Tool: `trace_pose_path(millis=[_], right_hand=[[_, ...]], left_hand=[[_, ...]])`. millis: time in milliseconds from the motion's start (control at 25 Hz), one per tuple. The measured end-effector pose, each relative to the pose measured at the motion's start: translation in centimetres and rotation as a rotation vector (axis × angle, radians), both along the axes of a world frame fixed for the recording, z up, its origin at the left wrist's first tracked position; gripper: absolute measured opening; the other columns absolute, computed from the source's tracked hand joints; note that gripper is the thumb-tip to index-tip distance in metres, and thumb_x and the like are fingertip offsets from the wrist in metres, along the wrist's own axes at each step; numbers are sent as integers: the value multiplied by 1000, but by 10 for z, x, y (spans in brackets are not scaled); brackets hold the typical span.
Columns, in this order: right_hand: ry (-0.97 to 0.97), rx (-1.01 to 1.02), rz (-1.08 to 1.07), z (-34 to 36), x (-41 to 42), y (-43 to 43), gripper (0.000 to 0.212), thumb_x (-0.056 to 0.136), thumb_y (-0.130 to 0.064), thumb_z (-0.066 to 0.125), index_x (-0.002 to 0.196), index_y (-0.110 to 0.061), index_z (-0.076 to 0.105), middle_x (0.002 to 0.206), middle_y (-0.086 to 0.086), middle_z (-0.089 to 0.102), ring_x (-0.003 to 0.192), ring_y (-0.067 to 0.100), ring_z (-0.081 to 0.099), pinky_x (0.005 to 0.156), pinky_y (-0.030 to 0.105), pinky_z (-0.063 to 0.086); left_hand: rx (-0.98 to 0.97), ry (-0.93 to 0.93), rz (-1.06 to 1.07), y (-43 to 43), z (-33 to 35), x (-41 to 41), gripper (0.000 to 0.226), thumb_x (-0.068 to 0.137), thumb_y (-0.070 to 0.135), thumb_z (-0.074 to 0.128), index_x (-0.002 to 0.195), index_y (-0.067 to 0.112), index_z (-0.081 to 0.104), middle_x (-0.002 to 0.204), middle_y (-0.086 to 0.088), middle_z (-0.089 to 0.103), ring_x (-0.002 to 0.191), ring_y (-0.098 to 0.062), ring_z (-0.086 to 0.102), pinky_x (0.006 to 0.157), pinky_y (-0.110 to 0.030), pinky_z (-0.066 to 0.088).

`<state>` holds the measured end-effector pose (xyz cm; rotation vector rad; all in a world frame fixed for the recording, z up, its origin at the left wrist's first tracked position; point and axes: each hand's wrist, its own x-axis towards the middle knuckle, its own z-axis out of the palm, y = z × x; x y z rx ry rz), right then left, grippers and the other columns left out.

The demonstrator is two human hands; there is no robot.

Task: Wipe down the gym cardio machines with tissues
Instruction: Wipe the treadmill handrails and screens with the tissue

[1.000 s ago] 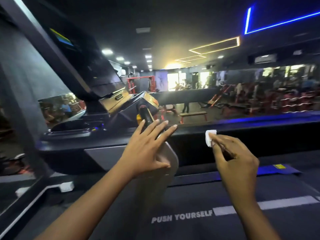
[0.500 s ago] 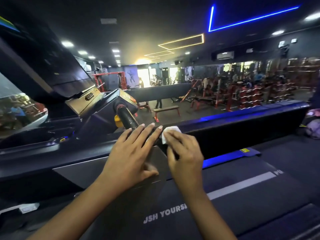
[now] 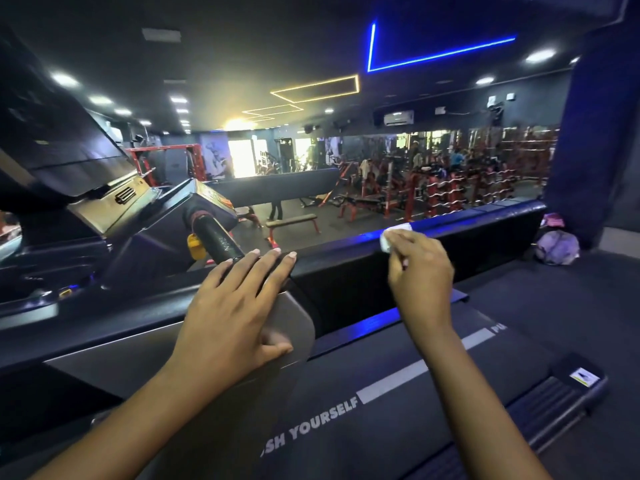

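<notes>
A small white tissue (image 3: 389,237) is pinched in my right hand (image 3: 419,268) and pressed on the top of the treadmill's dark side rail (image 3: 485,216), which glows blue. My left hand (image 3: 235,313) lies flat with straight fingers on the grey rail cover (image 3: 298,320) near the black handlebar (image 3: 218,240). The treadmill belt (image 3: 398,410) below reads "PUSH YOURSELF".
The treadmill console (image 3: 114,206) rises at the left with a yellow part (image 3: 195,245) under the handlebar. Beyond the rail are a bench (image 3: 292,221) and red weight racks (image 3: 450,188). A pale bag (image 3: 557,245) lies on the floor at right.
My right hand has slid the tissue to the right along the rail top, away from my left hand. My left hand stays flat on the rail cover.
</notes>
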<state>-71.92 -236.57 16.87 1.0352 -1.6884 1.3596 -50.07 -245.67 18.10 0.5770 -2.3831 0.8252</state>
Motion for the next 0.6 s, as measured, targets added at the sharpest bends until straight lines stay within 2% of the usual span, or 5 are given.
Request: trace_pose_path(millis=[200,320,440,520,600], right_hand=[[220,232,164,12,69,-21,27,74,-2,53,92,-6,73,91,6,71,76,30,59,60,26,50],[96,415,120,27,22,-15,40,83,-11,36,98,-9,73,96,10,70,85,33,57,69,31,47],[-36,556,-83,36,-40,-7,35,85,1,47,108,-13,70,104,14,67,95,34,57,76,32,45],[-61,555,-97,44,-34,-3,32,86,2,49,106,-11,71,104,14,67,94,34,58,77,33,45],[119,450,23,48,3,-7,30,79,4,48,90,-6,75,91,13,71,81,33,60,69,32,45]], left_hand=[[-4,-9,3,-1,-1,1,119,40,62,83,139,8,47,133,-11,56,118,-31,55,97,-41,31],[4,-7,-1,0,-1,1,118,41,61,82,140,9,45,133,-12,55,118,-32,56,97,-41,32],[2,-6,-5,-2,-2,0,118,42,60,81,141,9,44,133,-12,56,117,-32,56,97,-42,31],[8,-1,-3,-2,-2,0,119,40,61,82,140,9,45,133,-12,56,117,-32,57,96,-42,31],[9,-3,1,-3,-3,-1,120,39,61,83,140,9,46,133,-12,56,117,-32,56,96,-42,31]])
